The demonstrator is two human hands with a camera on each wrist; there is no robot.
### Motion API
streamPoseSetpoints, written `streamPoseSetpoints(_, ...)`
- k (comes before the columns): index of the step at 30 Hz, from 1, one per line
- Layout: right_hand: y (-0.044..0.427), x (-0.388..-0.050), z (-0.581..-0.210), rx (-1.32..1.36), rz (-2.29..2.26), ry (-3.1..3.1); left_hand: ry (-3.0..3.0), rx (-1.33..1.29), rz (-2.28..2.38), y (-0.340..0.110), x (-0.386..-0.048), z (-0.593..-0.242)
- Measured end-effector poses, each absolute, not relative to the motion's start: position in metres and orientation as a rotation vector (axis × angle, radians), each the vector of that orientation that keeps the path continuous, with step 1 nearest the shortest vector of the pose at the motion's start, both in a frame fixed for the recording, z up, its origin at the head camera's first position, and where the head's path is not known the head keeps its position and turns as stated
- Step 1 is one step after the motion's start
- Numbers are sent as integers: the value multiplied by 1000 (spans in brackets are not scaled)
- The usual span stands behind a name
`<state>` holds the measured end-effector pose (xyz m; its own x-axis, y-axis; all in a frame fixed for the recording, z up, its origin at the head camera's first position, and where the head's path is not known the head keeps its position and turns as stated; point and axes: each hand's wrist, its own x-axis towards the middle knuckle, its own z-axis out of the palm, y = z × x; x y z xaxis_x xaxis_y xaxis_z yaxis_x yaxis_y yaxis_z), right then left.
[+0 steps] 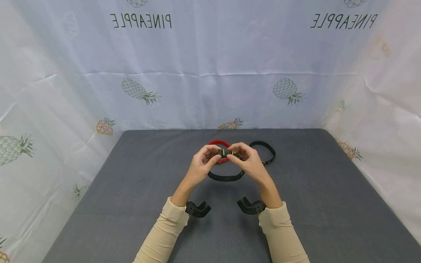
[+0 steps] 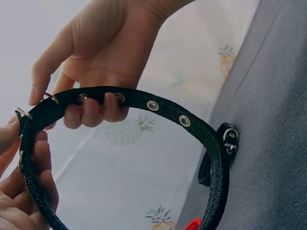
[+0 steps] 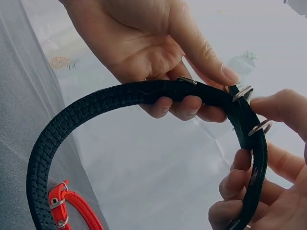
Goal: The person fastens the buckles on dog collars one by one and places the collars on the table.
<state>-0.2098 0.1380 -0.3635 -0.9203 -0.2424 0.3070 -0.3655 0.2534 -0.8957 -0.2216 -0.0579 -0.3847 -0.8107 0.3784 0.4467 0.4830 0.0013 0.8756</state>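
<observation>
Both hands hold a dark collar (image 1: 226, 178) with a padded lining, its loop hanging below them. My left hand (image 1: 200, 163) grips the strap near its metal-ringed holes, three fingers curled round the band (image 2: 152, 105). My right hand (image 1: 251, 163) holds the other side, fingers curled under the strap (image 3: 129, 92) by a metal ring. Thumbs and index fingers meet near the buckle (image 3: 242, 93), where the strap ends overlap. Whether the strap passes fully through the buckle cannot be made out.
On the grey table (image 1: 131, 193), a red collar (image 1: 219, 141) lies behind the hands. A black collar (image 1: 271, 150) rests to its right. A white pineapple-print cloth (image 1: 204, 98) hangs behind and at both sides. Each wrist carries a black mount (image 1: 198, 210).
</observation>
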Motion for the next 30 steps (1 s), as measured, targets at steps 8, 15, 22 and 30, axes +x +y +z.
streamPoseSetpoints(8,138,-210,-364,619,1748,-2437,-2185,-987,-1951,-58,-222,-386)
streamPoseSetpoints(15,136,-209,-365,683,1720,-2449,-2219,-991,-1945,-57,-222,-388)
streamPoseSetpoints(22,135,-209,-365,710,1699,-2427,-2226,-998,-1941,-57,-221,-387)
streamPoseSetpoints(30,133,-209,-365,715,1707,-2427,-2223,-958,-1881,-59,-222,-386)
